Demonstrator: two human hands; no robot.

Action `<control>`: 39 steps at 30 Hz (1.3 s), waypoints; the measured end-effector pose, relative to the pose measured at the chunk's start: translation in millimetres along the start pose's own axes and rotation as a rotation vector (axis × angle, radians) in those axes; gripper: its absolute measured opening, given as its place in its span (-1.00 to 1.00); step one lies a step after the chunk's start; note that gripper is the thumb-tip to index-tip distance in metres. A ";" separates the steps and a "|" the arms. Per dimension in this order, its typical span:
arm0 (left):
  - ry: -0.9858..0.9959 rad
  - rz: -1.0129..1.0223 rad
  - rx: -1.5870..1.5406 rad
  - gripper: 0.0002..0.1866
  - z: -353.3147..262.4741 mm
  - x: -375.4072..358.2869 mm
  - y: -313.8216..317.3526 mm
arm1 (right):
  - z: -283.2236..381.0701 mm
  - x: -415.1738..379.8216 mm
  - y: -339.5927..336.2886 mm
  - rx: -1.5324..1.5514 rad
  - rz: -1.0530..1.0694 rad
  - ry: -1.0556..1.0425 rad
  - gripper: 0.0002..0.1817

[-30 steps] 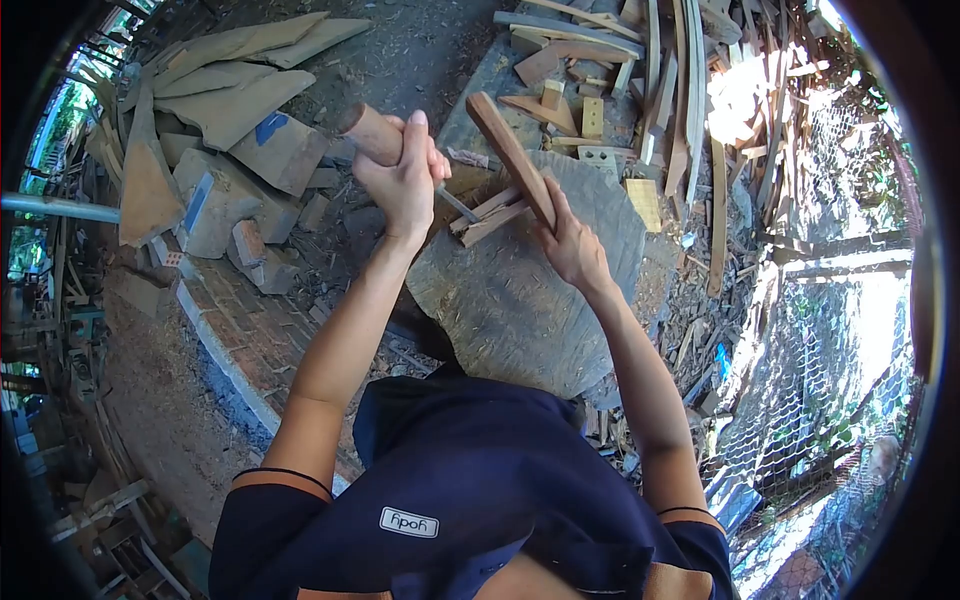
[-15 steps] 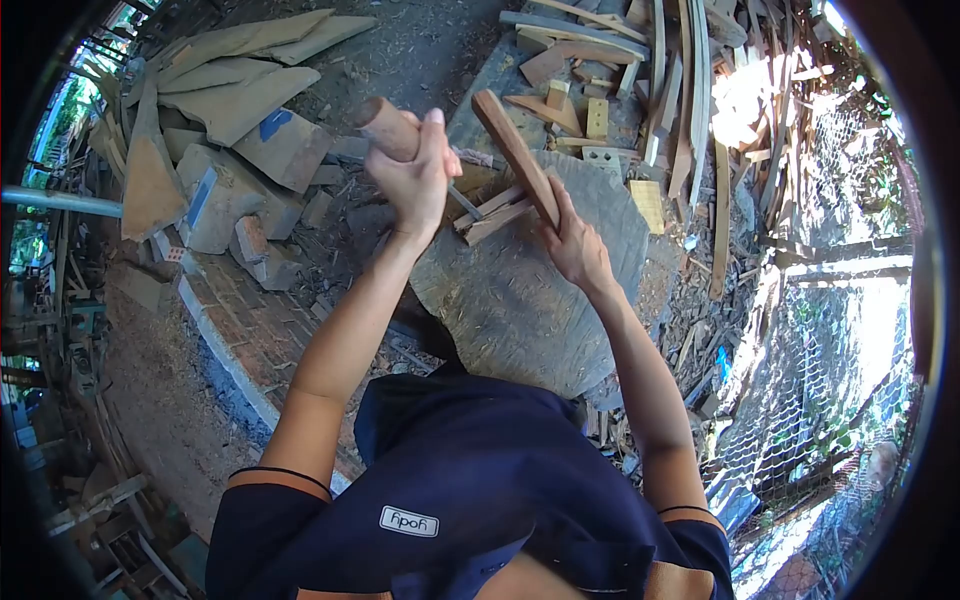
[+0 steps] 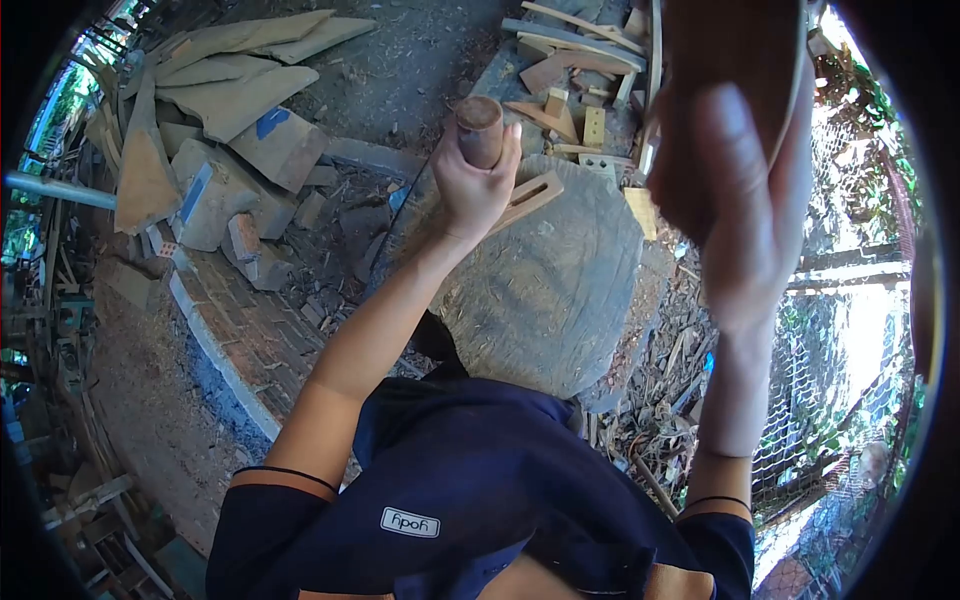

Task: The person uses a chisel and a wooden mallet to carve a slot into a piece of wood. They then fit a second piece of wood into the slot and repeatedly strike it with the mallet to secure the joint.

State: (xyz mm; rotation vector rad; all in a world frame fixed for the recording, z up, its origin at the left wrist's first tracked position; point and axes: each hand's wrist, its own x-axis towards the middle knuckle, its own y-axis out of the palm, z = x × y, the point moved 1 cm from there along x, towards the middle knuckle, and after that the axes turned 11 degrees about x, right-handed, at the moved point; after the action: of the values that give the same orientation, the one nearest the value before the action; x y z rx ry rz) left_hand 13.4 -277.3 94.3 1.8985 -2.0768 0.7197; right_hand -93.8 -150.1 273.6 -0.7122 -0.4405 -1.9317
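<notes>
My left hand [image 3: 472, 195] is wrapped round the thick wooden handle of a chisel [image 3: 480, 118], held upright. The chisel's blade is hidden beneath the hand. Under and beside that hand, a small pale wood piece [image 3: 545, 190] with a long slot in it lies on the round wooden stump [image 3: 550, 300]. Raised high and close to the camera, my right hand [image 3: 745, 220] grips a dark wooden bar [image 3: 735, 50]. The bar is blurred and its upper end runs out of view.
Several wood offcuts [image 3: 575, 70] and small blocks lie behind the stump. Large angular boards [image 3: 240, 100] are piled at the far left, beside a brick-paved strip [image 3: 240, 330]. Wire mesh [image 3: 820, 370] stands on the right, with wood scraps [image 3: 660, 400] on the ground before it.
My right hand has lifted the wooden bar from over the stump up and right, toward the camera. My left hand has moved right with the chisel, its handle now more upright.
</notes>
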 end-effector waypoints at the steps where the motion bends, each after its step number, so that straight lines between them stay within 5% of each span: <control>1: 0.008 -0.005 -0.007 -0.70 0.7 1.2 -0.1 | -6.5 -8.6 0.2 -0.239 0.184 -0.089 -0.52; 2: 0.165 -0.045 0.019 -0.67 1.7 0.6 -0.5 | -14.5 -19.7 -1.3 -0.479 0.368 -0.178 -0.51; 4: 0.334 -0.089 0.038 -0.64 4.1 4.1 -3.2 | -10.8 -31.6 -3.5 -0.594 0.716 0.322 -0.44; 8: 0.092 -0.038 -0.089 -0.60 22.5 5.2 -2.1 | 9.5 -23.7 -6.4 -0.478 0.680 0.416 -0.40; 10: -0.090 0.017 -0.154 -0.60 9.8 0.7 -1.0 | 17.7 -22.2 1.6 -0.316 0.370 0.046 -0.38; 11: 0.133 -0.057 -0.029 -0.63 -3.8 -1.5 -3.5 | 16.6 -26.7 2.0 -0.397 0.440 0.192 -0.35; 12: 0.137 -0.056 -0.027 -0.63 -1.0 -0.1 -4.8 | 14.0 -32.0 2.2 -0.475 0.509 0.332 -0.31; 14: 0.355 -0.031 -0.056 -0.71 3.7 6.1 -6.2 | -14.8 -42.4 -6.0 -0.521 0.692 0.294 -0.32; 16: 0.256 0.016 -0.132 -0.84 6.6 12.1 -9.6 | -17.5 -35.2 -8.3 -0.402 0.626 0.423 -0.33; 18: -0.115 0.114 -0.417 -0.83 20.3 11.8 -12.5 | -30.2 -35.6 -7.8 -0.265 0.561 0.572 -0.34; 20: -0.104 0.055 -0.414 -0.80 11.7 7.1 -15.7 | -72.4 -43.7 -9.2 -0.288 0.320 0.595 -0.36; 24: -0.112 0.100 -0.407 -0.76 4.6 -6.1 -20.9 | -181.1 -87.4 -20.5 -0.467 0.387 0.855 -0.32; 28: -0.168 0.059 -0.453 -0.75 11.9 -14.8 -44.4 | -219.8 -123.3 -20.7 -0.523 0.413 0.984 -0.30; 30: -0.240 -0.086 -0.555 -0.79 24.9 -18.5 -57.3 | -223.5 -128.2 -19.6 -0.679 0.391 0.821 -0.31; 39: -0.803 -0.574 -0.696 -0.80 119.3 -19.3 -90.8 | -216.4 -131.1 -18.5 -0.647 0.346 0.824 -0.29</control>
State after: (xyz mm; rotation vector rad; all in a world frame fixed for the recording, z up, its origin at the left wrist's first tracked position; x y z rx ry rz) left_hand 122.9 -323.9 1.2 2.2950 -1.5729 -0.9019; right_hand -128.7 -178.1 23.8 -0.2865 0.7924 -1.8315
